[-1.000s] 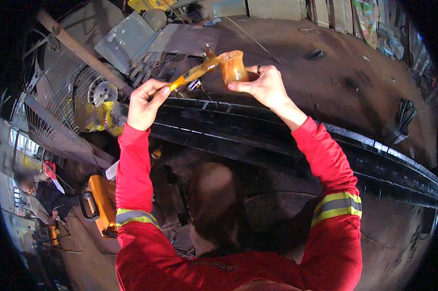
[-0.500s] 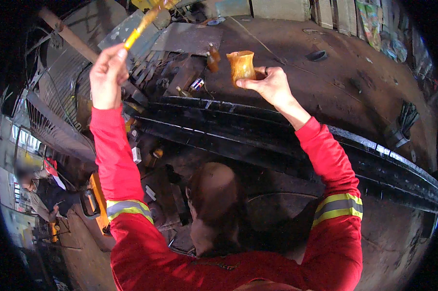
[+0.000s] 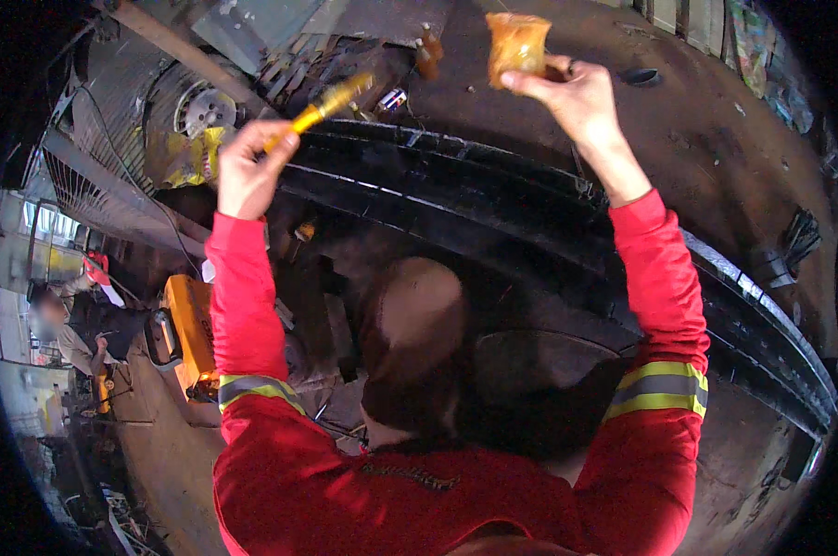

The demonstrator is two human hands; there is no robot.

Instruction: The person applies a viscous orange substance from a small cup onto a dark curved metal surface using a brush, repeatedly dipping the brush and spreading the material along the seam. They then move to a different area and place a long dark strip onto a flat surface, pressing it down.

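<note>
My left hand (image 3: pixel 252 171) is closed round the yellow handle of a paintbrush (image 3: pixel 324 107), a little blurred, its bristle end pointing up to the right. The brush is above the far edge of a long black metal beam (image 3: pixel 493 199), which crosses in front of me; contact cannot be made out. In my right hand (image 3: pixel 581 107) is an orange-brown, see-through cup (image 3: pixel 519 48) with an uneven rim, held between thumb and fingers beyond the beam. What the cup contains is not visible.
Amber bottles (image 3: pixel 428 54) and a small can (image 3: pixel 393 100) stand past the beam. At left lie a wheel rim (image 3: pixel 206 109), a yellow bag (image 3: pixel 195 159) and an orange machine (image 3: pixel 192 335). Another person (image 3: pixel 78 324) is farther left. A dark container (image 3: pixel 785 264) sits at far right.
The brush has come down and tipped to the right, toward the beam, with my left hand. My right hand and the cup now appear higher and farther right; the whole view has shifted.
</note>
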